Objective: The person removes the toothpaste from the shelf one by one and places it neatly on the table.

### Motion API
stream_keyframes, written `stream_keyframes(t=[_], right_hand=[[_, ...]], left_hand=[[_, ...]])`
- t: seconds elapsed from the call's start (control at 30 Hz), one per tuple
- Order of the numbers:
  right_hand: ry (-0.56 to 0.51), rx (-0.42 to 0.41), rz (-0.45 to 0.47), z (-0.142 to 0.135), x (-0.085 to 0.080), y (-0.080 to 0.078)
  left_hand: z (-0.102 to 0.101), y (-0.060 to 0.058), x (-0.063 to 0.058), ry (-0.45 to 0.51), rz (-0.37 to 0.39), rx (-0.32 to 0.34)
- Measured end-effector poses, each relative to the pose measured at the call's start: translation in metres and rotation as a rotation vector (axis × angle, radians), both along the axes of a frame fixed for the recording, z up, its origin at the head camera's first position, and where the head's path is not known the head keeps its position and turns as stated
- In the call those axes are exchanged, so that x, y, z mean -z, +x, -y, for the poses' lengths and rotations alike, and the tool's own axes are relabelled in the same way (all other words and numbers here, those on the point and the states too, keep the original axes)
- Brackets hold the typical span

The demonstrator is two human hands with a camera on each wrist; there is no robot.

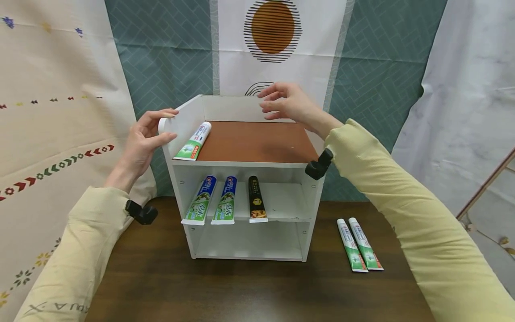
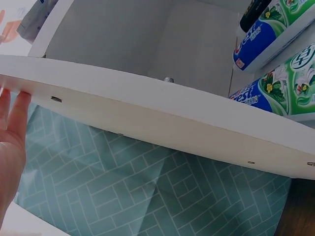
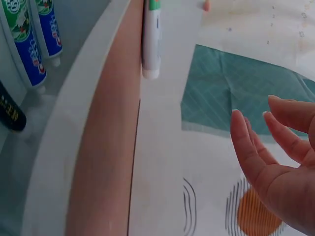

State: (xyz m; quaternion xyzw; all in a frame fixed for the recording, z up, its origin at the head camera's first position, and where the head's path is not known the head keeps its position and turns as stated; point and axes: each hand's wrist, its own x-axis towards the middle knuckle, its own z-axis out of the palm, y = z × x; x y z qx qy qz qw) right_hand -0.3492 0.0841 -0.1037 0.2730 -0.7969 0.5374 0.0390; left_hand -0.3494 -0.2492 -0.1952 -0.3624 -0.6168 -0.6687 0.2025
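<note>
A small white shelf unit (image 1: 240,164) with a brown top board (image 1: 257,141) stands on the table. My left hand (image 1: 142,138) grips the upper edge of its left side panel, thumb and fingers around the edge. In the left wrist view, fingers (image 2: 18,115) touch that panel. Above the top board my right hand (image 1: 287,103) hovers with loosely bent fingers, holding nothing. A white-and-green toothpaste tube (image 1: 195,142) lies on the top board at the left. On the middle shelf lie two blue-and-green toothpaste tubes (image 1: 200,201) and a black toothpaste tube (image 1: 256,200), ends jutting forward.
Two more white-and-green toothpaste tubes (image 1: 359,245) lie side by side on the dark wooden table (image 1: 241,290), right of the shelf unit. Patterned cloths (image 1: 169,67) hang behind and at both sides. A thin wooden rod (image 1: 487,183) stands at the far right.
</note>
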Motion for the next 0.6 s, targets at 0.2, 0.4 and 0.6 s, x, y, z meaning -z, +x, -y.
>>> stream_keyframes(t=[0.2,0.4,0.6], right_hand=[[0.047,-0.067,0.108,0.039,0.011,-0.005],[0.095,-0.113,0.182,0.071,0.020,-0.009],[0.105,-0.101,0.201,0.097,0.027,-0.011]], left_hand=[[0.001,0.000,0.000,0.001,0.000,0.009],[0.001,0.000,-0.001,-0.001,-0.004,0.002],[0.000,-0.001,-0.001,0.003,-0.007,0.012]])
